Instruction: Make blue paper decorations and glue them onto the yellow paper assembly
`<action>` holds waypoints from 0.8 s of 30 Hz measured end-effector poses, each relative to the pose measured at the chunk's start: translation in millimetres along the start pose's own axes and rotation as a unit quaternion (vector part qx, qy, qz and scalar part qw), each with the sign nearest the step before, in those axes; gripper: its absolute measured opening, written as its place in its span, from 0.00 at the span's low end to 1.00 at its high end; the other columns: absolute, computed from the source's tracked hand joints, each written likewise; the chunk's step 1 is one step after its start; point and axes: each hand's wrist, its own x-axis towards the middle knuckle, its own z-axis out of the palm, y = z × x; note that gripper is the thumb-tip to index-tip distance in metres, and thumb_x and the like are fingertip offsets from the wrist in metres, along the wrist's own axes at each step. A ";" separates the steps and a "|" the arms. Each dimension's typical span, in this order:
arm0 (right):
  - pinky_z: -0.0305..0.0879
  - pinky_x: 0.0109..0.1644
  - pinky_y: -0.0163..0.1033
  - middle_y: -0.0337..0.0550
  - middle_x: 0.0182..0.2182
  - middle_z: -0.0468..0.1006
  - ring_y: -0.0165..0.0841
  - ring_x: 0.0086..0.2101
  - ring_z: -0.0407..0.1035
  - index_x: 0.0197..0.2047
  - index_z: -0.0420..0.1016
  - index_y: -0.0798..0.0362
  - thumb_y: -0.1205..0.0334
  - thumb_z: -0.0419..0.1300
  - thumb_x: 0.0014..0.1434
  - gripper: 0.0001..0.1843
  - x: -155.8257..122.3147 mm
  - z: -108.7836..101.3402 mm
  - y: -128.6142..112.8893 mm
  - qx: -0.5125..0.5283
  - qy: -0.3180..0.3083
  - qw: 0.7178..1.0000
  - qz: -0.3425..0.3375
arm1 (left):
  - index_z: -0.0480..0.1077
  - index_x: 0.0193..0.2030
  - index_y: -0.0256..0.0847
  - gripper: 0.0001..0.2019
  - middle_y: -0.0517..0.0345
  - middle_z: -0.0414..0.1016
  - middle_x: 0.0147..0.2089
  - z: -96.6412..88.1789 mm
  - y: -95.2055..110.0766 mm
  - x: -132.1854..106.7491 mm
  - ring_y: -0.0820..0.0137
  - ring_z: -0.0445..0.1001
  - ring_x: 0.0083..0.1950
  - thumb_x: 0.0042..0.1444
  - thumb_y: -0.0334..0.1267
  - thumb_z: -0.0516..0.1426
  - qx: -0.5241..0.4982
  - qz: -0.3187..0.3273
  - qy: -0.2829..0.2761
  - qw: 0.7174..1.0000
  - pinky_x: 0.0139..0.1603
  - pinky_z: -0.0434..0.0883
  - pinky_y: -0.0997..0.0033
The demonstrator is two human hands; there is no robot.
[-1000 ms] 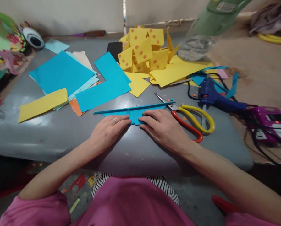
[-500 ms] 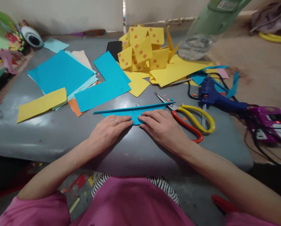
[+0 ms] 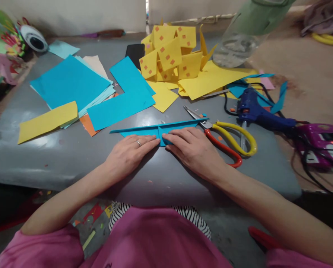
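A folded strip of blue paper lies crosswise on the grey table, with a long raised ridge at its far edge and a crease down its middle. My left hand, a ring on one finger, rests flat on the left half, its fingertips at the centre crease. On the other half lies my right hand, fingers stretched out and slightly apart, pressing near a small turned-up fold. Both palms hide the near edge. Just right of it, scissors with one red and one yellow handle lie open, their blades close to the strip's end.
Blue sheets and a yellow strip lie at left. Behind stands a yellow folded-paper piece with orange squares, near a phone and a bottle. A blue glue gun with black cables lies at right.
The view has shifted slightly. My left fingertips have edged toward the centre crease, and the small fold by my right fingers shows more. Both hands stay on the paper.
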 end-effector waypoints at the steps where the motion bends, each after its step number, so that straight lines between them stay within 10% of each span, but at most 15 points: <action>1: 0.65 0.47 0.46 0.51 0.47 0.82 0.43 0.45 0.71 0.53 0.78 0.54 0.59 0.53 0.71 0.15 -0.2 0.2 0.1 0.003 0.000 1.000 0.000 | 0.72 0.59 0.39 0.16 0.50 0.80 0.58 -0.7 0.3 0.1 0.67 0.78 0.58 0.72 0.33 0.46 0.000 0.003 0.001 1.000 0.57 0.74 0.67; 24: 0.61 0.42 0.41 0.46 0.38 0.81 0.36 0.38 0.68 0.43 0.79 0.55 0.67 0.55 0.70 0.10 -3.6 -6.9 -3.0 -0.065 0.017 0.997 -0.042 | 0.70 0.59 0.34 0.17 0.45 0.77 0.62 -9.1 -5.7 7.2 0.65 0.76 0.61 0.71 0.30 0.46 0.002 0.068 -0.033 0.997 0.62 0.74 0.66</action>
